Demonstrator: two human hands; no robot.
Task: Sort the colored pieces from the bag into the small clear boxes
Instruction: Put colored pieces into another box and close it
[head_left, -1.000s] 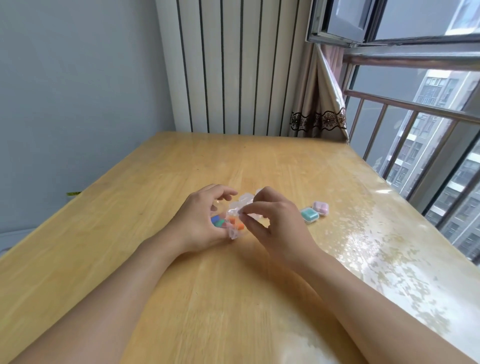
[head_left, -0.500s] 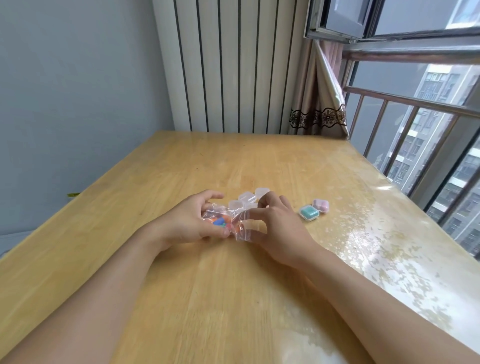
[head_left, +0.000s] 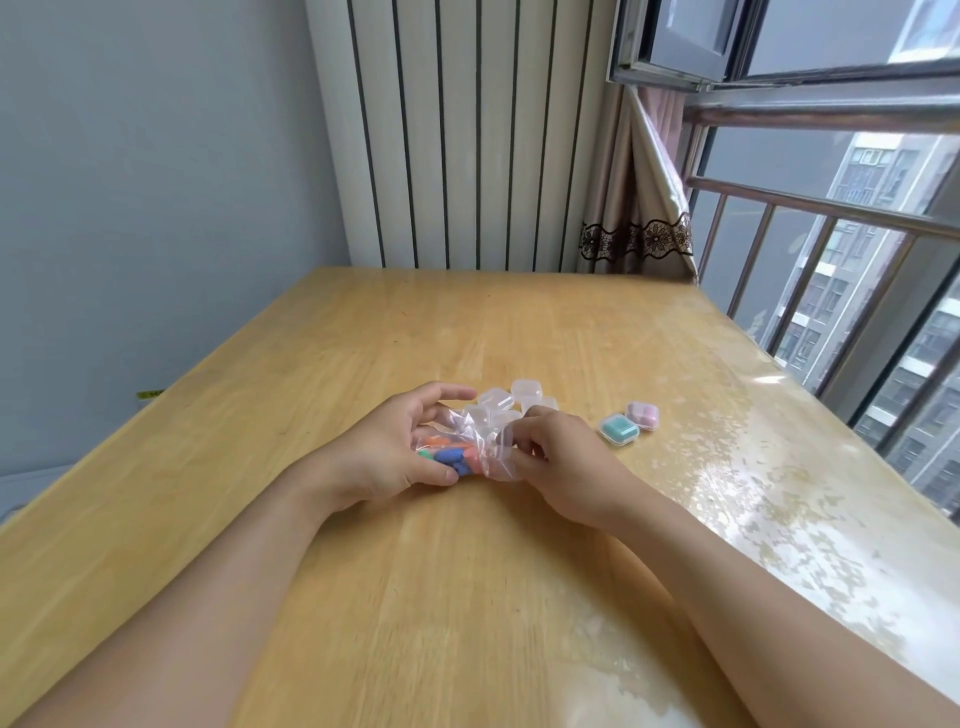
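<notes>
A small clear plastic bag with orange, blue and green pieces lies low over the wooden table. My left hand cups the filled end, thumb under the pieces. My right hand pinches the bag's open end between thumb and fingertips. Just behind the bag stand several empty small clear boxes. To the right sit a box with teal pieces and a box with pink pieces, both closed.
The table's right edge runs along a window with metal railing. A curtain hangs at the far right corner and a striped wall panel stands behind the table.
The bag has come down from a raised, upright hold to lie sideways near the table. My left hand turned palm-up under it, and my right hand shifted to the bag's right end.
</notes>
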